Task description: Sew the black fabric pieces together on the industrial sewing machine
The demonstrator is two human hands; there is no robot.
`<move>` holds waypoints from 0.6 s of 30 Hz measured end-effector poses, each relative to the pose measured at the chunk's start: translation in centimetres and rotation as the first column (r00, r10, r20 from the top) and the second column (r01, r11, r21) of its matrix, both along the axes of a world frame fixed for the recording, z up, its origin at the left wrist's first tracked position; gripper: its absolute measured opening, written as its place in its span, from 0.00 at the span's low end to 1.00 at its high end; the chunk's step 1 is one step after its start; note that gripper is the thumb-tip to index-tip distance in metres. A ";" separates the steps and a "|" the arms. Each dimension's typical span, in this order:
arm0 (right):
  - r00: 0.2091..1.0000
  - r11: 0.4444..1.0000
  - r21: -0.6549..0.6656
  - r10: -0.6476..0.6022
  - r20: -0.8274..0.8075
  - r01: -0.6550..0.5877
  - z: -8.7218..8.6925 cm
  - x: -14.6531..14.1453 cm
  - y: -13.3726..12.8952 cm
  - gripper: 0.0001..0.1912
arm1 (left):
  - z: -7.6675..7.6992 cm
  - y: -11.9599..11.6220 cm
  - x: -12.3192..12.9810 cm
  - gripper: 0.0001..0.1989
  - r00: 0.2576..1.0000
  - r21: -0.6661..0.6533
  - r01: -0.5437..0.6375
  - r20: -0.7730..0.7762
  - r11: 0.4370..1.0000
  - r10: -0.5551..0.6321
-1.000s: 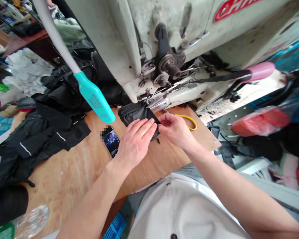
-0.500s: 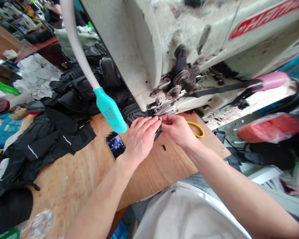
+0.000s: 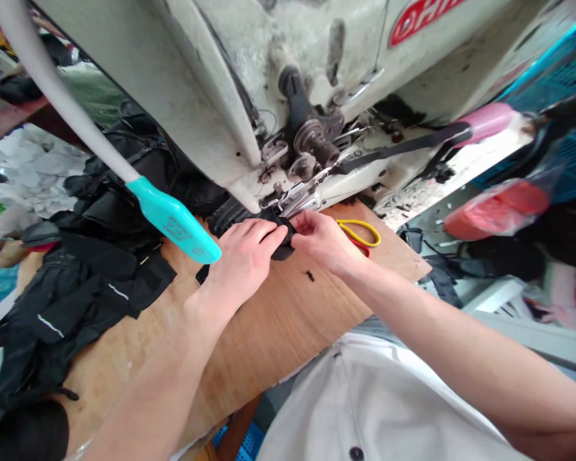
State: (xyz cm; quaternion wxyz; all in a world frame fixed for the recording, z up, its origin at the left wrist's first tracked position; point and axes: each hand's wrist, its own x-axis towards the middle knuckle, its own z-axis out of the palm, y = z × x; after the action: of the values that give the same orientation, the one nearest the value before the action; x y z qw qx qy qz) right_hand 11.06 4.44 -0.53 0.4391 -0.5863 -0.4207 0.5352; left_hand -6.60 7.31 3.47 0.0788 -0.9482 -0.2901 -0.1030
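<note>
Fingers of the left hand [image 3: 244,257] are closed over the top of a folded black fabric [image 3: 231,216], pressing it down against the table. Fingers of the right hand [image 3: 322,241] are bent and pinch the fabric's near edge from the other side; the fingertips are partly hidden in the fold. The fabric lies on the wooden tabletop [image 3: 288,317], directly below the steel presser foot [image 3: 295,203] of an industrial sewing machine [image 3: 206,83], its far end touching the foot. A small black scrap [image 3: 310,276] lies just in front of the right hand. Yellow-handled scissors [image 3: 358,232] rest just beyond that hand. A teal handle [image 3: 173,221] on a grey hose [image 3: 52,96] hangs above and left of the left hand. Black garments [image 3: 72,301] are heaped at the table's left side, with reflective strips showing. A pile of white fabric [image 3: 33,168] lies farther off on the left.
</note>
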 end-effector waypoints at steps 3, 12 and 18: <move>0.999 0.998 -0.034 0.045 0.015 -0.044 0.3 0.8 -0.3 0.09 | 0.7 0.0 0.4 0.16 0.998 -0.024 -0.009 -0.069 1.000 0.007; 0.996 0.998 -0.040 -0.045 -0.075 0.042 -0.2 0.2 0.6 0.09 | 0.4 0.3 1.1 0.14 0.989 0.057 -0.090 -0.110 0.994 0.096; 0.980 0.985 -0.063 -0.169 -0.107 0.163 -0.7 -0.9 1.1 0.08 | 0.3 0.5 1.0 0.10 0.991 0.066 -0.133 0.009 0.989 0.133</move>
State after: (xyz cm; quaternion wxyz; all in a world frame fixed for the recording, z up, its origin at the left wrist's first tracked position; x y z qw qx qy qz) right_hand 10.16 5.51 -1.25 0.4892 -0.6002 -0.3302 0.5398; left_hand -5.60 7.84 3.77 0.1164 -0.9233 -0.3493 -0.1094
